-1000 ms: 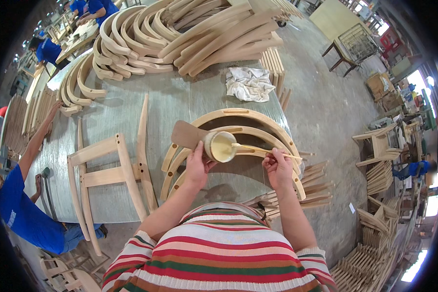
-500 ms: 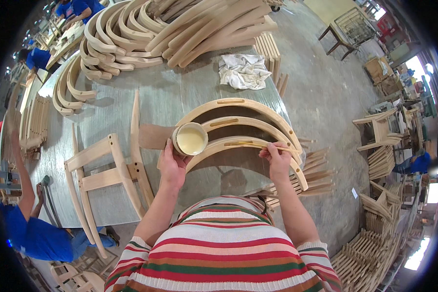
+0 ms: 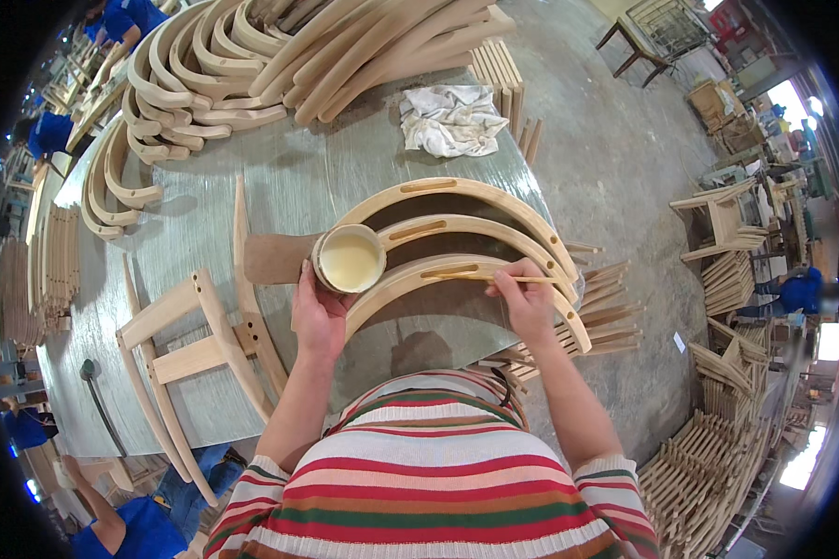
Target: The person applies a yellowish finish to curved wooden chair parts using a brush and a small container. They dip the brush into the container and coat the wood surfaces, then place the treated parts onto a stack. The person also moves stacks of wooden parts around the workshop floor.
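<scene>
My left hand (image 3: 319, 315) is closed around a round cup (image 3: 351, 259) of cream-coloured liquid, held upright and slightly tilted. Three curved wooden chair parts (image 3: 391, 290) lie nested on the table, each with a slot on its upper edge. Pinched in my right hand (image 3: 528, 303) is a thin wooden stick (image 3: 537, 279). It points left along the nearest part, with its tip at that part's slot. Whether the tip has bristles is too small to tell. A flat brown piece (image 3: 275, 259) lies left of the cup.
A chair frame (image 3: 196, 354) stands at the left of the film-covered table (image 3: 298, 168). Curved parts (image 3: 186, 84) are piled at the back, beside a crumpled white cloth (image 3: 452, 121). Stacked wooden parts (image 3: 699, 475) stand right. A person in blue (image 3: 140, 531) is at lower left.
The view has shifted slightly, so the table things sit further left. The stick lies more level, its tip still at the slot. The co-worker at left has moved down toward the lower edge.
</scene>
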A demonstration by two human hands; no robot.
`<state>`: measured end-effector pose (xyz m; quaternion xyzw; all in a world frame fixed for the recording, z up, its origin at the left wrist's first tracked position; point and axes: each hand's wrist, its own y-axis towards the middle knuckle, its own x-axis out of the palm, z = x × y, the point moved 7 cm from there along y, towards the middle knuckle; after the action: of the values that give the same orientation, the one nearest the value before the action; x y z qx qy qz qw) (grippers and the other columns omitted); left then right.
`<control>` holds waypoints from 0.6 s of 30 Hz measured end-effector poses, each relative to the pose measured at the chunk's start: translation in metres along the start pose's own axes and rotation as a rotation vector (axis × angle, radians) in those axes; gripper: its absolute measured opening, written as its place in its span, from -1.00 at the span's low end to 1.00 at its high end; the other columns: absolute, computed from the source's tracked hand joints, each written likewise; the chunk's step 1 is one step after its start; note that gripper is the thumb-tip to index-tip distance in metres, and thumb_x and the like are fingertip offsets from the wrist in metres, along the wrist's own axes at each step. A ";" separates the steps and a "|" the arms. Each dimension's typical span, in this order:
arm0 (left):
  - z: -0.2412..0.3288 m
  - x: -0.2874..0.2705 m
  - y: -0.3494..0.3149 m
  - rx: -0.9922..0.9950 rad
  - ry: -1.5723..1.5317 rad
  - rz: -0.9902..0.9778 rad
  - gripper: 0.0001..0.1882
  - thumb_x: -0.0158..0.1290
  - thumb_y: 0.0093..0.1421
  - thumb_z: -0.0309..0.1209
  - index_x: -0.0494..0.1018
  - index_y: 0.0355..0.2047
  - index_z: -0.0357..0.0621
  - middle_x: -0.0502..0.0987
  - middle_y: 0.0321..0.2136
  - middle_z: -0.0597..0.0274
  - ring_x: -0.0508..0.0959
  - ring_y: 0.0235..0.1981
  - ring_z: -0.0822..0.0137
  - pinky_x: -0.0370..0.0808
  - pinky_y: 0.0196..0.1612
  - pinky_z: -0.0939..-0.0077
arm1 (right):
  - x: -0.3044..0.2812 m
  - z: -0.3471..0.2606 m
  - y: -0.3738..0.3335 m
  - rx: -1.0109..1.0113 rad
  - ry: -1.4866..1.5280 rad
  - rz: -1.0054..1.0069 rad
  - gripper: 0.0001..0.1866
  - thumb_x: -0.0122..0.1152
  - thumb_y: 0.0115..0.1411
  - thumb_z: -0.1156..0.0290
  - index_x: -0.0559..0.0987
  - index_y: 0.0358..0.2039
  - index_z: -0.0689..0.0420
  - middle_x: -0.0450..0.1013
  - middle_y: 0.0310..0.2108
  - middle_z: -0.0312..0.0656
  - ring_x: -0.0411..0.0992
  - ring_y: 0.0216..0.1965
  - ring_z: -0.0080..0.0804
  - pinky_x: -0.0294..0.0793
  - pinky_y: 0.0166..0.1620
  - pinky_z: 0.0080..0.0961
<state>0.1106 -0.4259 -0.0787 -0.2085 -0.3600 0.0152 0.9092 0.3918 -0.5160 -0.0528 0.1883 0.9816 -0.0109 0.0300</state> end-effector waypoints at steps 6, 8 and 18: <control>0.006 -0.003 0.008 0.007 -0.016 0.025 -0.65 -0.32 0.33 -0.22 0.30 -0.02 -0.14 0.42 -0.06 0.22 0.45 -0.04 0.29 0.45 -0.04 0.26 | -0.006 -0.056 -0.006 -0.347 -0.564 -0.002 -0.93 0.14 0.03 0.64 0.43 -0.49 0.24 0.41 -0.53 -0.14 0.40 -0.51 -0.34 0.41 -0.39 -0.51; 0.004 0.000 0.013 0.013 -0.028 -0.010 -0.65 -0.31 0.33 -0.23 0.30 -0.03 -0.14 0.42 -0.06 0.21 0.45 -0.04 0.29 0.46 -0.04 0.27 | 0.023 -0.058 -0.011 -0.334 -0.495 -0.072 -0.92 0.15 0.02 0.65 0.42 -0.50 0.24 0.40 -0.53 -0.11 0.40 -0.51 -0.29 0.41 -0.40 -0.48; 0.003 -0.004 0.031 -0.002 -0.027 0.007 -0.61 -0.37 0.34 -0.19 0.27 0.02 -0.11 0.40 -0.03 0.24 0.43 -0.01 0.30 0.43 -0.01 0.26 | 0.033 -0.078 -0.013 -0.329 -0.729 -0.108 -0.90 0.14 -0.02 0.64 0.40 -0.52 0.23 0.40 -0.52 -0.05 0.41 -0.48 -0.12 0.40 -0.42 -0.38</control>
<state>0.1091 -0.3973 -0.0916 -0.2106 -0.3716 0.0207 0.9040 0.3524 -0.5132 0.0231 0.1128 0.9038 0.0790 0.4053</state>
